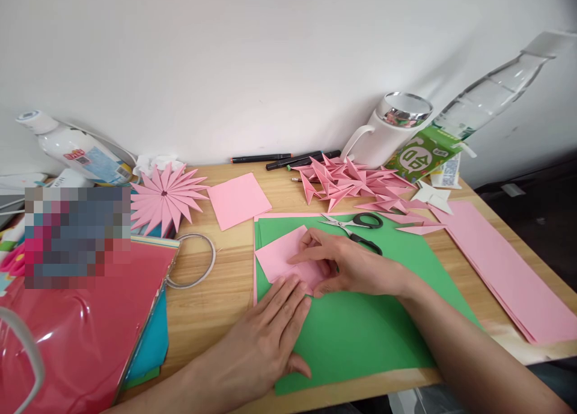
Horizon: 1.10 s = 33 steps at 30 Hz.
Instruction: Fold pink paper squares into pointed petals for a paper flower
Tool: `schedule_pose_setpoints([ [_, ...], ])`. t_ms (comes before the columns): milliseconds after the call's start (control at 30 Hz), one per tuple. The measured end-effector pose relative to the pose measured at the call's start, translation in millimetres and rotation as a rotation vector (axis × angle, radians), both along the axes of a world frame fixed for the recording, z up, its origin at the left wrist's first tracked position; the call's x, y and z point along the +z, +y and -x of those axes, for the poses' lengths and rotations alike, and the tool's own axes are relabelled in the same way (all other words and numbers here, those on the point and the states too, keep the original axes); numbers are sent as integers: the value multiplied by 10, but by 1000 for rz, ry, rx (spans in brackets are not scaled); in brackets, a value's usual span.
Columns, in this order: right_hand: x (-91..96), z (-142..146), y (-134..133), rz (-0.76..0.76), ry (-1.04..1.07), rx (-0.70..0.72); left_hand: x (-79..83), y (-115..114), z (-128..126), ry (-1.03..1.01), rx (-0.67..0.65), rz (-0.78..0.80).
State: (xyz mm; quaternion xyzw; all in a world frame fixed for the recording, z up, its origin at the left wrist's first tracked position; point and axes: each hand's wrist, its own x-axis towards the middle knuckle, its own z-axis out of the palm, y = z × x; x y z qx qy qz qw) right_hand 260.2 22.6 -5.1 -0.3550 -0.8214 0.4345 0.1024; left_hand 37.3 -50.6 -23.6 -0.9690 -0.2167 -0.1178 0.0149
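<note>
A pink paper square [282, 255] lies partly folded on a green sheet [360, 330] near the middle of the wooden table. My right hand [347, 264] presses on the paper's right part, fingers curled over a fold. My left hand [265, 336] lies flat with fingers stretched out, its fingertips touching the paper's lower edge. Black-handled scissors [356, 226] rest on the green sheet just behind my right hand.
Folded pink pieces [351, 185] are heaped at the back, with markers [288, 159], a white mug [387, 131] and a carton [424, 155]. A pink paper flower [166, 197], a loose pink square [238, 200], a tape ring [192, 261] and a red folder [85, 336] sit left. Pink strips [505, 270] lie right.
</note>
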Motion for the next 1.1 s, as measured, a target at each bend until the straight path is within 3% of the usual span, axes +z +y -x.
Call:
schedule_pose_setpoints([
  [500,24,-5,0,24,34,1,-9,8,-17,17,-5,-60],
  [800,7,49,-47,-53,-7,-34,-2,21,-13,19,-16,-15],
  [967,29,65,-70,-77,-55,-13,47,48,1,26,-19,98],
  [1100,61,105,-93,-82,-125,-35,93,87,44,-33,24,322],
])
